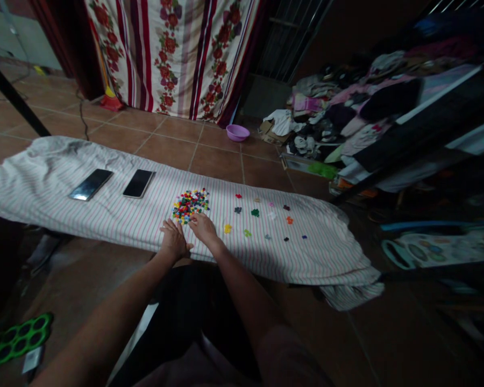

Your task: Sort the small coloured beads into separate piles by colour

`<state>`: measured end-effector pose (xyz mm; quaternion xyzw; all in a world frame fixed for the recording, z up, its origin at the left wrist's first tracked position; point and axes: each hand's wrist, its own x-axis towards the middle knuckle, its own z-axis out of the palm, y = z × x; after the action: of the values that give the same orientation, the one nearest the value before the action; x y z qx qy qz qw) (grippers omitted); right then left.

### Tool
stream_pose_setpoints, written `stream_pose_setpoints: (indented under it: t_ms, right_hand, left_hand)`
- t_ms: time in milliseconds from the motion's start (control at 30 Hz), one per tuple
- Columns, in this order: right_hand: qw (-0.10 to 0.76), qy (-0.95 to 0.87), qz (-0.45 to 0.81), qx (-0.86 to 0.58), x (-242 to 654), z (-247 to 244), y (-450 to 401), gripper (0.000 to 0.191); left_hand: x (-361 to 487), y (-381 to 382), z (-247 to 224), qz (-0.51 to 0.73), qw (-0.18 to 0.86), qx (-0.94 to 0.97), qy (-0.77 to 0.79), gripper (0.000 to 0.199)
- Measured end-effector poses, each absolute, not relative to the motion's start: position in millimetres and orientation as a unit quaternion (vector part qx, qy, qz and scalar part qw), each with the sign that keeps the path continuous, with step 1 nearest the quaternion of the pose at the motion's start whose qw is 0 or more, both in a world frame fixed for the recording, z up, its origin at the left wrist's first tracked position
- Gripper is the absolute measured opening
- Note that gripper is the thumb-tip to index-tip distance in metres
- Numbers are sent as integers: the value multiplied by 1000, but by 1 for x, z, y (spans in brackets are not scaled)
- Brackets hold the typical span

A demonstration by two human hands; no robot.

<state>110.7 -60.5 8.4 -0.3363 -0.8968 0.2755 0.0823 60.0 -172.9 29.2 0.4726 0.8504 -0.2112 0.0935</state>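
A mixed heap of small coloured pieces (pixel 190 205) lies on the striped cloth (pixel 157 231). My right hand (pixel 204 228) touches the heap's near right edge, its fingers pinched together; whatever is between them is too small to make out. At the cloth's front edge, just below the heap, my left hand (pixel 174 238) rests with its fingers spread. To the right lie several small single-colour groups, among them yellow pieces (pixel 227 229), dark green pieces (pixel 255 213), orange pieces (pixel 289 220), red pieces (pixel 238 196) and light green pieces (pixel 247 233).
Two phones lie on the cloth left of the heap, a silver-edged one (pixel 91 185) and a dark one (pixel 139 183). Beyond, a purple basin (pixel 237 133) stands on the tiled floor. Clothes (pixel 347 107) are piled at the right, and a flowered curtain (pixel 173 54) hangs behind.
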Motion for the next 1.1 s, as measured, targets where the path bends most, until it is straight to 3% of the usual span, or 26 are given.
stream_pose_setpoints:
  t_ms: [500,1100]
  right_hand:
    - [37,-896,214,-388,107,24,-79,24]
    - [133,-864,295,-384,139,11,-59,21]
  left_hand:
    - [60,-178,33,-210,75,486,845,86]
    - [58,-181,25,-187,53,493,848,87]
